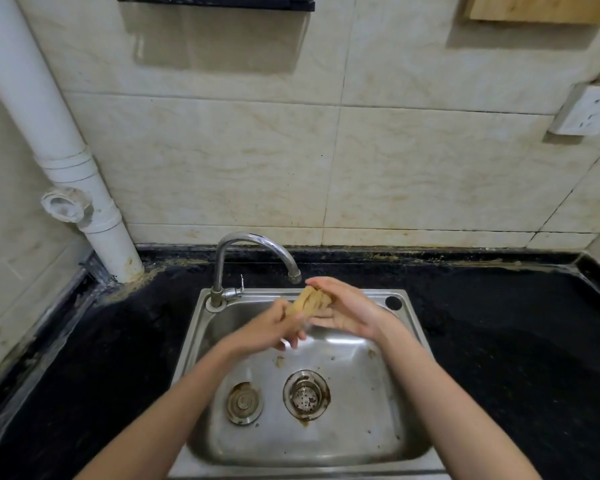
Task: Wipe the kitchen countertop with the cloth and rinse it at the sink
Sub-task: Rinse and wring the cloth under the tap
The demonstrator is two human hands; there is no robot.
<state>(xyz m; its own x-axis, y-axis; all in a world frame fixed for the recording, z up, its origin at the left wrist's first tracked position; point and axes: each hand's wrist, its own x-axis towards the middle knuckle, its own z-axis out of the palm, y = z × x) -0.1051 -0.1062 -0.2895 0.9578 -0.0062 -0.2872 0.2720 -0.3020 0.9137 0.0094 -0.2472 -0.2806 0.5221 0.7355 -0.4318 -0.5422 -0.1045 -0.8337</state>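
Note:
A bunched tan cloth [311, 301] is held over the steel sink [409, 344], just below the spout of the curved chrome faucet [253, 244]. My left hand [278, 329] grips the cloth's lower left end, blurred. My right hand [343, 306] cups the cloth from the right, fingers partly spread around it. Whether water runs from the spout I cannot tell. The black speckled countertop [499, 323] surrounds the sink on both sides.
In the sink basin lie a drain strainer [306, 393] and a loose plug [244, 402], with brown specks around them. A white drainpipe [59, 161] runs down the left wall to the counter. A wall socket [586, 110] sits at the right.

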